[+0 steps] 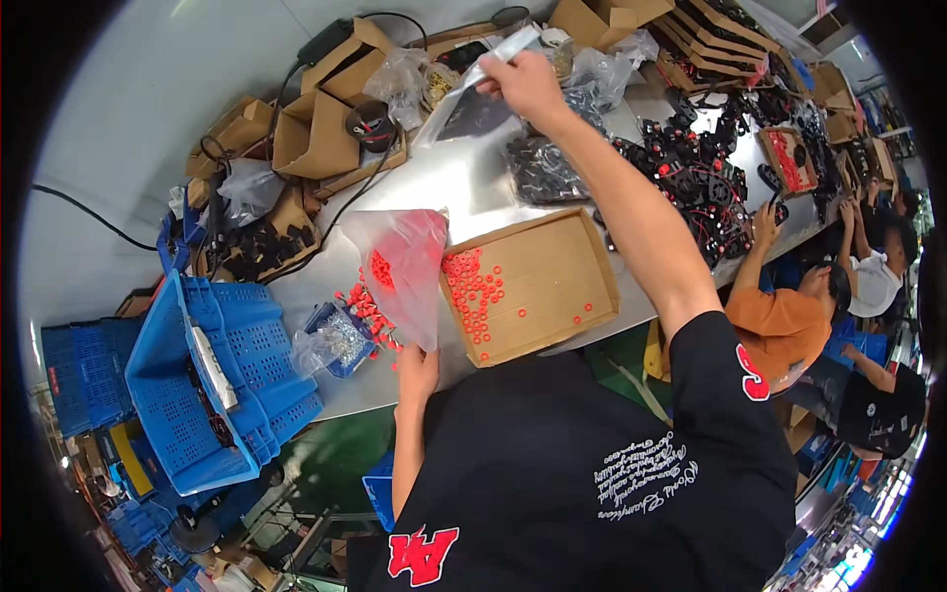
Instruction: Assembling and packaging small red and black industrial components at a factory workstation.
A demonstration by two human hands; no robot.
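My left hand is closed on the lower corner of a clear plastic bag with small red rings inside. This bag leans against the left edge of a shallow cardboard tray, where loose red rings lie mostly along the left side. Stretched across the far side of the table, my right hand pinches a flat, translucent plastic piece, perhaps an empty bag; motion blurs it slightly. Beside the left hand are a heap of red parts and a small blue bin of shiny metal pieces.
A blue perforated crate stands at the left. Opened cardboard boxes line the back. A bag of black parts lies beyond the tray, and black and red assemblies are piled rightward. Co-workers, one in an orange shirt, sit at the right.
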